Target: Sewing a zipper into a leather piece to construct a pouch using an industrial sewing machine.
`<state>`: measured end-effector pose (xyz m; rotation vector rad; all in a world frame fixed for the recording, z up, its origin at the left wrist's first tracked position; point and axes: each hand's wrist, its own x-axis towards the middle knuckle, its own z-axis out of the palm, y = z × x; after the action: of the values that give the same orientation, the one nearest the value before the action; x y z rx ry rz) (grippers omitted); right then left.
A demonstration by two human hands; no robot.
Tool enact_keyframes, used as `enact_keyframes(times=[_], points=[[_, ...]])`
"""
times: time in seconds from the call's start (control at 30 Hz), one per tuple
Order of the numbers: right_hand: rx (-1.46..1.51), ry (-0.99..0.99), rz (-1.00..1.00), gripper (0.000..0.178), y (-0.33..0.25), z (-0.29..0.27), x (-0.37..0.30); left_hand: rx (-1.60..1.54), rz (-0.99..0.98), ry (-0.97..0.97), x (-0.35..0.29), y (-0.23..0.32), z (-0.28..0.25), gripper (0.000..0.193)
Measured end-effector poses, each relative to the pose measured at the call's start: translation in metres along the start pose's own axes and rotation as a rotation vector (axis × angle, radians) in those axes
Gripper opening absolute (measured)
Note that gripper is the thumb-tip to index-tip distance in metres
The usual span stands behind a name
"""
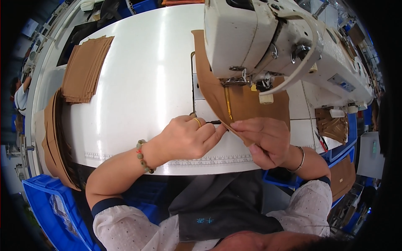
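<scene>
A brown leather-like panel (259,102) lies under the head of a white sewing machine (247,37), its left edge lifted and curling. A gold-toothed zipper (228,102) runs down the panel from the presser foot toward my hands. My right hand (268,140) is closed on the panel's near edge, thumb below and fingers on top. My left hand (190,136) has its fingers curled, and its fingertips pinch at the same edge, close to the right hand's fingertips. Beside the left fingers shows a slim dark thing (212,122), mostly hidden and too small to name.
A stack of brown pieces (86,69) lies at the left of the white table (138,83), with more brown panels (54,142) draped over its left edge. Blue bins (54,209) stand below. A ruler strip (201,163) runs along the front. Another person (21,94) is at far left.
</scene>
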<state>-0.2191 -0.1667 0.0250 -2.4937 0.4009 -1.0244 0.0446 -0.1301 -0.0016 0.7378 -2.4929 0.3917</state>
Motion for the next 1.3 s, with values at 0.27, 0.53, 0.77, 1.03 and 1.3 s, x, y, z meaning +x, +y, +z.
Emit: enact_keyframes(times=[0.27, 0.53, 0.77, 1.03, 1.3], points=[[0.038, -0.036, -0.018, 0.028, 0.004, -0.001, -0.002, -0.069, -0.024, -0.045, 0.002, 0.007, 0.002, 0.03], [-0.33, -0.117, 0.121, 0.032, 0.005, 0.012, -0.004, -0.125, -0.068, -0.071, 0.0, 0.009, 0.007, 0.011], [-0.56, -0.212, 0.083, 0.042, 0.005, 0.017, -0.008, -0.114, -0.083, -0.136, 0.003, 0.011, 0.003, 0.012], [-0.5, 0.012, 0.705, 0.031, 0.034, -0.068, -0.028, -0.103, -0.127, -0.195, 0.008, 0.013, 0.003, 0.012], [0.467, -0.023, 0.917, 0.026, 0.047, -0.086, -0.053, -0.138, -0.143, -0.178, 0.007, 0.013, 0.003, 0.012]])
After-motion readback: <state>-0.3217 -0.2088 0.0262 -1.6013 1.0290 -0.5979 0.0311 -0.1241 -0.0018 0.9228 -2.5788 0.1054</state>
